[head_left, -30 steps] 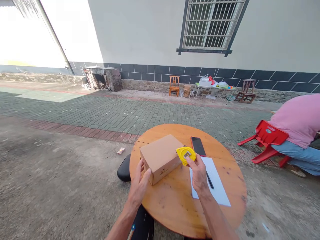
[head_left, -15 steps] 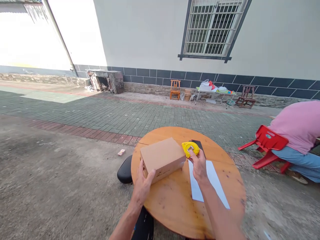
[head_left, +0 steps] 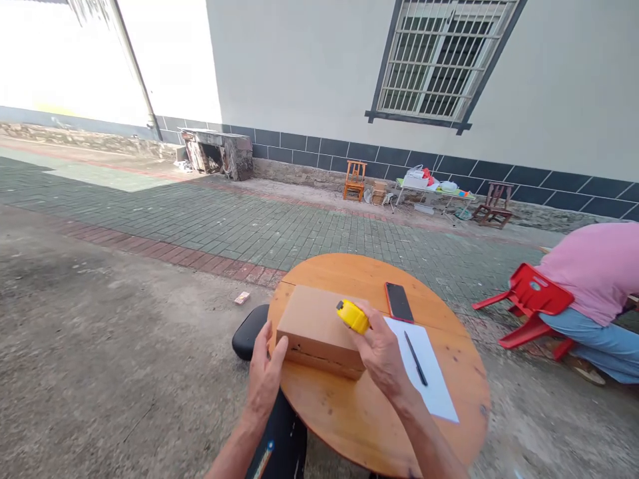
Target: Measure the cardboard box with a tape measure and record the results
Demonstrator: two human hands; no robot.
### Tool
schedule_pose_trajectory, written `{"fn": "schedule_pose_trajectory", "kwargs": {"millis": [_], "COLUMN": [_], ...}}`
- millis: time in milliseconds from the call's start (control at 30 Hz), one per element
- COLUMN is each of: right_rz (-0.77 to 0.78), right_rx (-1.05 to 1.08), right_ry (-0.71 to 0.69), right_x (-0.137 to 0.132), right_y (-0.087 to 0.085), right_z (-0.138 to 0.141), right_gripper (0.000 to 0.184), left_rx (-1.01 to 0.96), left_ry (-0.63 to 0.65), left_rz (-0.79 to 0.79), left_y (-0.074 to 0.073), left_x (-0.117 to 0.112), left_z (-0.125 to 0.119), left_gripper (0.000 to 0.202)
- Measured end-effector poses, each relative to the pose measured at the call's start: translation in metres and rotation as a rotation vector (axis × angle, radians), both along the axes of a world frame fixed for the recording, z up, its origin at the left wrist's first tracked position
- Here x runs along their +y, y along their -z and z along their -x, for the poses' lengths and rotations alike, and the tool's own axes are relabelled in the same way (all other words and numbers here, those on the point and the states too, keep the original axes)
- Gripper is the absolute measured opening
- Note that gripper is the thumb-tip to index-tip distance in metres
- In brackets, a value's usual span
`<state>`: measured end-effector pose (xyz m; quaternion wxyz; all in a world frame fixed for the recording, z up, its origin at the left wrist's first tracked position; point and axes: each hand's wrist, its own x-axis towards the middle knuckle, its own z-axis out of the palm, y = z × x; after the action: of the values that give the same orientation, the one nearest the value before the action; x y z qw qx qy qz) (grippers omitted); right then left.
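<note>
A brown cardboard box (head_left: pixel 312 314) lies on the round wooden table (head_left: pixel 344 426). My left hand (head_left: pixel 264 372) grips its left end, the thumb by the front corner and the fingers along the side. Above the right part of the box, my right hand (head_left: pixel 382 352) is closed around a yellow tape measure (head_left: pixel 355 317), whose dark mouth points left. No blade is seen drawn out. White paper (head_left: pixel 433 376) with a black pen (head_left: pixel 415 358) on it lies to the right, partly behind my right forearm. Beyond the paper is a dark-screened phone (head_left: pixel 399 303) with a red edge.
A dark rounded seat (head_left: pixel 249 332) stands close to the table's left edge. At the right, a person in a pink top (head_left: pixel 594 269) bends over beside a red plastic chair (head_left: pixel 539 293). Wooden chairs and a cluttered folding table (head_left: pixel 434 187) line the far wall.
My right hand has brought the tape measure left and turned it over the box. The box has been turned so its long side faces me more squarely. Phone and pen now show.
</note>
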<state>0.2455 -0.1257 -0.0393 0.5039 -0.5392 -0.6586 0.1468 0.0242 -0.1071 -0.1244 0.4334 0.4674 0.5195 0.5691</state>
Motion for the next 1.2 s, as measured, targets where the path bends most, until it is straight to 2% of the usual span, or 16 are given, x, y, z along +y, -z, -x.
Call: {"fn": "schedule_pose_trajectory", "kwargs": {"millis": [100, 233, 333, 400, 500, 667, 733, 800, 867, 967, 1067, 1200], "right_rz": [-0.052, 0.013, 0.052, 0.072, 0.092, 0.027, 0.009, 0.030, 0.076, 0.201, 0.344, 0.408], "right_rx": [-0.238, -0.428, -0.416, -0.361, -0.273, -0.206, -0.198, -0.180, -0.154, -0.150, -0.181, -0.153], "right_ry": [-0.083, -0.107, -0.171, -0.156, -0.072, -0.091, -0.030, 0.107, 0.287, 0.512, 0.622, 0.691], "right_x": [0.026, 0.038, 0.034, 0.033, 0.032, 0.019, 0.008, -0.005, -0.021, -0.042, -0.052, -0.048], "right_y": [0.000, 0.006, 0.007, 0.007, 0.005, -0.001, 0.001, 0.008, 0.019, 0.039, 0.058, 0.076], "right_z": [0.014, 0.023, 0.019, 0.016, 0.015, 0.023, 0.018, 0.001, -0.029, -0.085, -0.126, -0.134], "right_gripper": [0.044, 0.055, 0.061, 0.062, 0.058, 0.059, 0.056, 0.043, 0.030, 0.026, 0.015, 0.017], "left_rx": [0.159, 0.390, 0.497, 0.568, 0.677, 0.843, 0.888, 0.926, 0.960, 1.001, 1.037, 1.048], "left_ry": [-0.126, -0.136, -0.144, -0.134, -0.074, 0.028, 0.040, 0.055, 0.066, 0.088, 0.102, 0.084], "left_rz": [-0.010, -0.074, -0.083, -0.104, -0.133, -0.204, -0.217, -0.217, -0.218, -0.240, -0.256, -0.254], "left_y": [0.035, 0.084, 0.112, 0.124, 0.132, 0.136, 0.140, 0.146, 0.151, 0.154, 0.150, 0.140], "left_x": [-0.045, -0.098, -0.116, -0.119, -0.116, -0.111, -0.110, -0.109, -0.107, -0.104, -0.102, -0.103], "left_z": [0.004, 0.020, 0.033, 0.037, 0.034, 0.025, 0.027, 0.031, 0.036, 0.040, 0.038, 0.029], "left_gripper": [0.060, 0.051, 0.047, 0.045, 0.044, 0.041, 0.041, 0.040, 0.040, 0.041, 0.040, 0.041]}}
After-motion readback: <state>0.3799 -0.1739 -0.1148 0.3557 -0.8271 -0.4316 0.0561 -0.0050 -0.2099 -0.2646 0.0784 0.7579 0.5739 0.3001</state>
